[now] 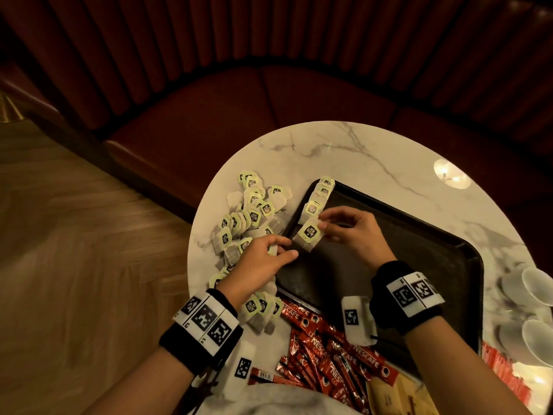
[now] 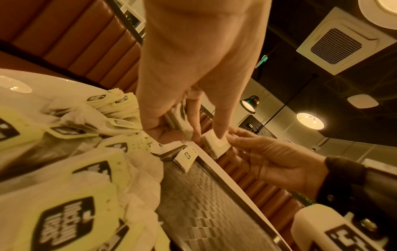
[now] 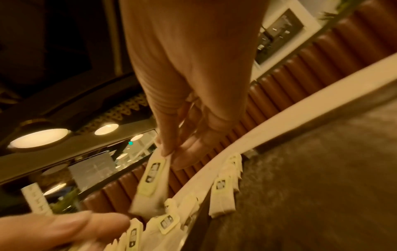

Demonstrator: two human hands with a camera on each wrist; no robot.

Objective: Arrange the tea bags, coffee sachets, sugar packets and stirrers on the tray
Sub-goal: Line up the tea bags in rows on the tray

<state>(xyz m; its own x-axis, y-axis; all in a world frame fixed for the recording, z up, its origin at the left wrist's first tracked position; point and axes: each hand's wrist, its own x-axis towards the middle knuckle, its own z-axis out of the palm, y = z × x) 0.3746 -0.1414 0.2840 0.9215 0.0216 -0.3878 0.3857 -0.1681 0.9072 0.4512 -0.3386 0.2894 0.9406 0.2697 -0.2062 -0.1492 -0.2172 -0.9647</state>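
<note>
Marble counter (image 1: 344, 145), head view: right hand (image 1: 356, 232) pinches a tea bag (image 1: 309, 233) over the tray (image 1: 419, 250), long axis along the placed row (image 1: 318, 194). Left wrist: left hand (image 2: 193, 71) curls around another from the pile (image 2: 75, 135). Right wrist: bag dangles beside the row.

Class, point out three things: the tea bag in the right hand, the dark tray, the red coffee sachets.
tea bag (image 1: 308, 233), head view, green label.
tray (image 1: 419, 253), head view, bare floor.
coffee sachets (image 1: 335, 354), head view, pile's middle.
</note>
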